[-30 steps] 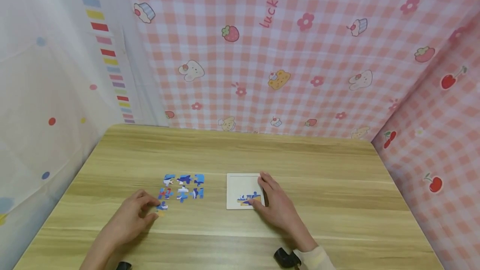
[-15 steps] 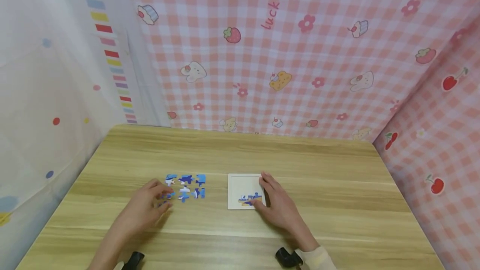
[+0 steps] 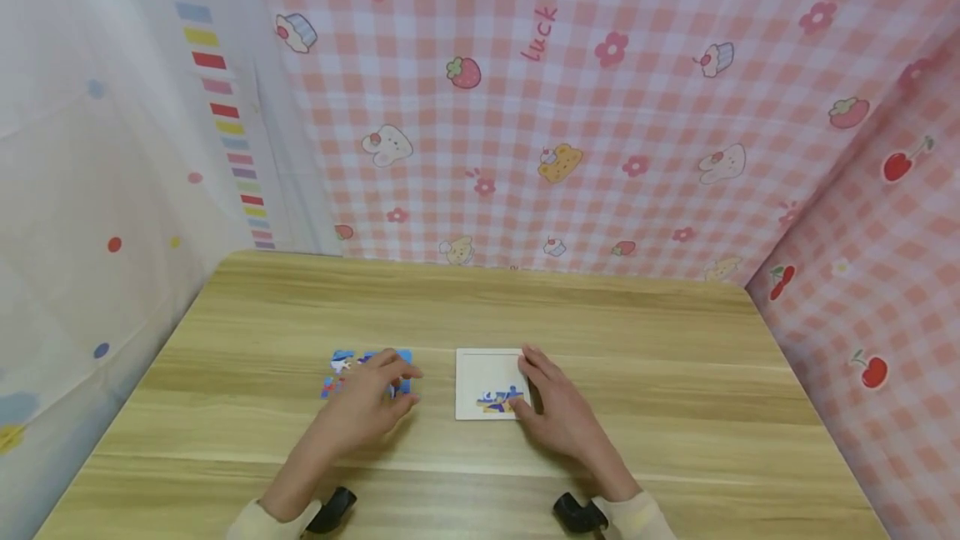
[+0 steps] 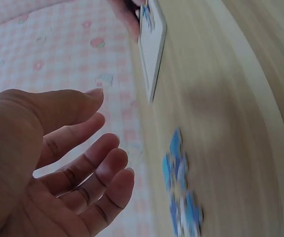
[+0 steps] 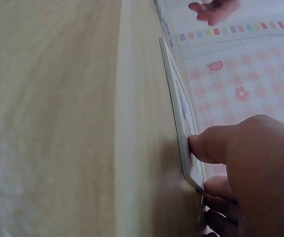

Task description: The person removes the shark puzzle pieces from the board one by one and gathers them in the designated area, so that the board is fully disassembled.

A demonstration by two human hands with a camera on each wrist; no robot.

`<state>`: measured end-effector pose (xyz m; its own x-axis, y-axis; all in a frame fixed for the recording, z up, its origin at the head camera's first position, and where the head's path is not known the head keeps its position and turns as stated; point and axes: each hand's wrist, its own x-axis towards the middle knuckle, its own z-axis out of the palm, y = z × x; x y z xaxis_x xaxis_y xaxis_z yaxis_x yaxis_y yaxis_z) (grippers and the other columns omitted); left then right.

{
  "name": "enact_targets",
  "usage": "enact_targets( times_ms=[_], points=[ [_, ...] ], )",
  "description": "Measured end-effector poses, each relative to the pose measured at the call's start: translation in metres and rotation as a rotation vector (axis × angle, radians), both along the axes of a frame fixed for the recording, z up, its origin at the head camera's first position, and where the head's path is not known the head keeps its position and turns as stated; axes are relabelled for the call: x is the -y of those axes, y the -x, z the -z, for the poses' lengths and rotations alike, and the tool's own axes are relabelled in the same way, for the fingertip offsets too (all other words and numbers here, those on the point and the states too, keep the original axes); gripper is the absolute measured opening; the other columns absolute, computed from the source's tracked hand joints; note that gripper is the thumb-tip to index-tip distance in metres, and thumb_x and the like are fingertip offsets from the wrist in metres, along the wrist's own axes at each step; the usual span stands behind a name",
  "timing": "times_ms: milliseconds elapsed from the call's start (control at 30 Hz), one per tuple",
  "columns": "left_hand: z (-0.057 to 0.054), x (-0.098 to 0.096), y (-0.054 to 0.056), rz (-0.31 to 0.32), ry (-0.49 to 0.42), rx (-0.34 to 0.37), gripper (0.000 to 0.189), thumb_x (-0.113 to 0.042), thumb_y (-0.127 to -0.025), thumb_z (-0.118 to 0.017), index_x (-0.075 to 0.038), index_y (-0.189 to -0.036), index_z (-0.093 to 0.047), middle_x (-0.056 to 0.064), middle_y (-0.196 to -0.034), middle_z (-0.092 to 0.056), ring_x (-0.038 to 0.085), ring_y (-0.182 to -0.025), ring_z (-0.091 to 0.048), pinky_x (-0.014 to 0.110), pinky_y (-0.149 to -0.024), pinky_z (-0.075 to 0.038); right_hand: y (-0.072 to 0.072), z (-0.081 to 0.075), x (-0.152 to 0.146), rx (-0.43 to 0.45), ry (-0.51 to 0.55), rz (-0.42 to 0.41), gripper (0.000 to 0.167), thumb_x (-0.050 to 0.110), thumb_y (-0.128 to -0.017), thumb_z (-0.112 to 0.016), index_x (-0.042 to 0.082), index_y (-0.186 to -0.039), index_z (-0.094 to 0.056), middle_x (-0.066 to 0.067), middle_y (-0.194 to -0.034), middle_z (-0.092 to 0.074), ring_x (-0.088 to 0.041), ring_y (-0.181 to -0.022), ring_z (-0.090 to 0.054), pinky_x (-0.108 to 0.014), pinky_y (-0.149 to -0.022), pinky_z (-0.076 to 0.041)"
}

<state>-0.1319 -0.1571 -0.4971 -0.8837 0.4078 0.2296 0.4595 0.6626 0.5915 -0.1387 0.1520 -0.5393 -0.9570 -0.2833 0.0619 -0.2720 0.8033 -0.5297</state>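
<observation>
A white square puzzle tray [image 3: 480,367] lies on the table, with a few joined blue and yellow jigsaw pieces [image 3: 491,401] in its lower right part. My right hand [image 3: 558,415] holds the tray at its right side, thumb on top and the other fingers at the edge, as the right wrist view also shows. To the left, my left hand [image 3: 367,402] hovers over several loose blue jigsaw pieces [image 3: 341,359] and hides some of them. In the left wrist view its thumb and fingers [image 4: 114,165] are spread apart with nothing between them, the loose pieces [image 4: 179,165] lying below.
Both things lie on a wood-grain table [image 3: 600,315]. A pink checked cloth [image 3: 510,107] hangs behind it, with a white dotted cloth [image 3: 75,190] at the left. Black wrist mounts [image 3: 577,513] show near the front.
My left hand has moved right and away from me, from the near left piece to above the loose pieces, toward the tray. The right hand stays at the tray.
</observation>
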Motion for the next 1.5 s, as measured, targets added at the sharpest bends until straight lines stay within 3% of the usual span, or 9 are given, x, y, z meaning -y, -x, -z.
enact_targets(
  times_ms=[233, 500, 767, 967, 1500],
  points=[
    [0.010, -0.035, 0.010, 0.070, -0.032, 0.055, 0.023, -0.010, -0.090, -0.076, -0.005, -0.113, -0.073, 0.005, -0.103, -0.067, 0.020, -0.093, -0.063, 0.031, -0.080, -0.056, 0.000, -0.001, -0.001, -0.004, -0.011, -0.009, 0.065, 0.032, -0.098, -0.068, 0.002, -0.152, -0.047, -0.007, -0.166, -0.035, -0.028, -0.155, -0.031, -0.050, -0.122, -0.033],
    [0.020, -0.066, 0.014, 0.075, -0.032, 0.156, 0.024, -0.014, -0.090, -0.076, -0.006, -0.112, -0.073, 0.002, -0.099, -0.065, 0.016, -0.086, -0.057, 0.026, -0.075, -0.049, 0.000, 0.000, 0.000, -0.008, -0.015, -0.008, 0.065, 0.033, -0.096, -0.069, 0.003, -0.151, -0.049, -0.007, -0.166, -0.036, -0.028, -0.154, -0.033, -0.051, -0.122, -0.034],
    [0.030, -0.090, 0.017, 0.049, -0.007, 0.197, 0.031, -0.019, -0.085, -0.081, -0.006, -0.112, -0.072, 0.001, -0.094, -0.059, 0.013, -0.084, -0.052, 0.025, -0.074, -0.046, 0.001, 0.001, -0.002, -0.007, -0.004, -0.016, 0.064, 0.032, -0.096, -0.069, 0.002, -0.150, -0.050, -0.007, -0.166, -0.037, -0.029, -0.154, -0.034, -0.052, -0.120, -0.036],
    [0.032, -0.095, 0.019, 0.010, -0.007, 0.230, 0.034, -0.022, -0.080, -0.087, -0.005, -0.106, -0.074, 0.001, -0.091, -0.056, 0.012, -0.082, -0.049, 0.026, -0.074, -0.045, 0.001, 0.000, -0.002, -0.010, 0.005, -0.022, 0.064, 0.031, -0.096, -0.070, 0.002, -0.149, -0.050, -0.009, -0.165, -0.037, -0.030, -0.153, -0.034, -0.053, -0.120, -0.036],
    [0.030, -0.091, 0.026, 0.046, 0.036, 0.224, 0.025, -0.022, -0.082, -0.086, -0.009, -0.100, -0.073, -0.001, -0.093, -0.056, 0.012, -0.085, -0.048, 0.029, -0.079, -0.045, 0.002, 0.001, -0.007, -0.020, 0.025, -0.041, 0.065, 0.033, -0.096, -0.072, 0.003, -0.149, -0.051, -0.008, -0.165, -0.038, -0.031, -0.152, -0.035, -0.053, -0.118, -0.038]
  ],
)
